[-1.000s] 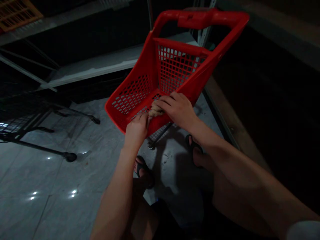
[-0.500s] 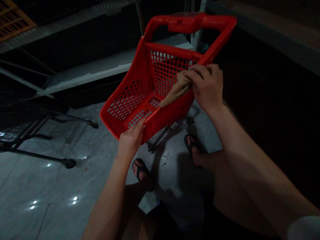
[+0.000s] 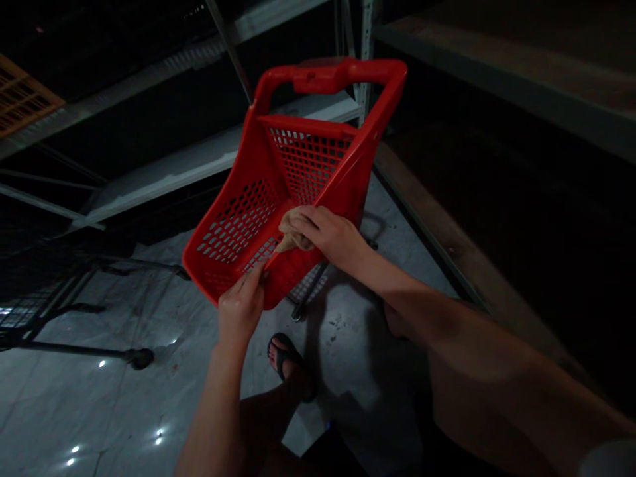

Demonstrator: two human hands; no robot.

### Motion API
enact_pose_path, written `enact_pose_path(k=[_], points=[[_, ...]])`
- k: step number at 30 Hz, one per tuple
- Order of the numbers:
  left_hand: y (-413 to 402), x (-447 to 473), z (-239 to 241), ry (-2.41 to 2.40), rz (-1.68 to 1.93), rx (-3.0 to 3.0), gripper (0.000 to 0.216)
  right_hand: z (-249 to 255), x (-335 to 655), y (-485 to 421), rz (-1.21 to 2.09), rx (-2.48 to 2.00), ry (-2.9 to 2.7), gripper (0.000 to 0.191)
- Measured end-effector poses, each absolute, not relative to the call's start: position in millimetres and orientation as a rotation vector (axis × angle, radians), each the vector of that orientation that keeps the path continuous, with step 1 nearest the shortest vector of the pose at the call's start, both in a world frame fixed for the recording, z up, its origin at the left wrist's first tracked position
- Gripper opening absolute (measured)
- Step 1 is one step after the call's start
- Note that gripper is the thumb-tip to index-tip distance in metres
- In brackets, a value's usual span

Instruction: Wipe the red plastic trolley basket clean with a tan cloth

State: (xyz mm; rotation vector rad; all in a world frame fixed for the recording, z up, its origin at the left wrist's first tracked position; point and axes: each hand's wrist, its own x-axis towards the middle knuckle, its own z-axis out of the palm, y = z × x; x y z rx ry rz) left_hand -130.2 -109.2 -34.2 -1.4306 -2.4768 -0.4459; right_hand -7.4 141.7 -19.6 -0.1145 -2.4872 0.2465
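A red plastic shopping cart (image 3: 231, 179) with perforated walls stands in front of me, its handle at the top. My left hand (image 3: 242, 301) grips the near rim of its basket toward the lower left corner. My right hand (image 3: 334, 238) is closed on a tan cloth (image 3: 292, 232) and presses it against the same rim, around its middle. Part of the cloth hangs over the inner side of the basket. The right fingertips are partly hidden by the cloth.
A dark wire cart (image 3: 74, 344) on castors stands at the left. Behind the red cart runs a metal shelf (image 3: 163, 175), with an orange crate (image 3: 24, 99) on an upper level. Another shelf (image 3: 497, 66) borders the right. My sandalled foot (image 3: 285, 358) is on the tiled floor.
My right hand has slid the cloth down the rim, from near the handle to close by my left hand. The left hand keeps its hold. The view has shifted, showing more right-hand shelf.
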Motion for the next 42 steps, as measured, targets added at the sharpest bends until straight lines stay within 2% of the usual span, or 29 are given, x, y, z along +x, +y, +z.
enact_pose_path(k=[4, 9, 12, 15, 18, 20, 25, 30, 35, 38, 42], points=[[-118.8, -132.7, -39.1, -2.504, -0.424, -1.463, 0.070, -13.6, -0.6, 200.4, 0.150, -0.255, -2.429, 0.041], [-126.4, -129.9, -43.4, -2.400, -0.449, -1.500, 0.081, -10.8, 3.9, 257.6, 0.261, -0.515, -2.144, 0.049], [-124.2, -127.1, -41.6, -2.422, -0.458, -1.450, 0.075, -17.3, -4.0, 246.8, 0.378, -0.544, -2.006, 0.060], [-120.3, -125.5, -42.3, -2.474, -0.441, -1.386, 0.065, -30.4, -15.4, 195.8, 0.464, -0.564, -1.943, 0.067], [-120.3, -128.3, -46.9, -2.445, -0.417, -1.375, 0.065, -41.7, -19.8, 130.5, 0.524, -0.574, -1.962, 0.054], [-122.8, -132.3, -49.8, -2.375, -0.415, -1.392, 0.070, -44.6, -18.2, 98.0, 0.577, -0.567, -2.021, 0.053], [-128.4, -138.6, -48.6, -2.330, -0.341, -1.452, 0.086, -40.0, -16.0, 98.9, 0.437, -0.481, -2.282, 0.036], [-124.2, -130.8, -43.2, -2.318, -0.428, -1.446, 0.070, -33.2, -12.9, 180.6, 0.475, -0.229, -2.131, 0.030], [-114.1, -124.6, -42.9, -2.044, -0.518, -1.479, 0.059, -27.1, -2.9, 259.0, 0.572, -0.677, -1.615, 0.036], [-109.1, -123.8, -41.8, -1.972, -0.498, -1.471, 0.045, -35.5, -8.7, 255.4, 0.745, -0.839, -1.580, 0.034], [-106.1, -124.6, -37.6, -1.954, -0.495, -1.451, 0.032, -60.8, -26.1, 196.2, 0.917, -0.795, -1.715, 0.026]])
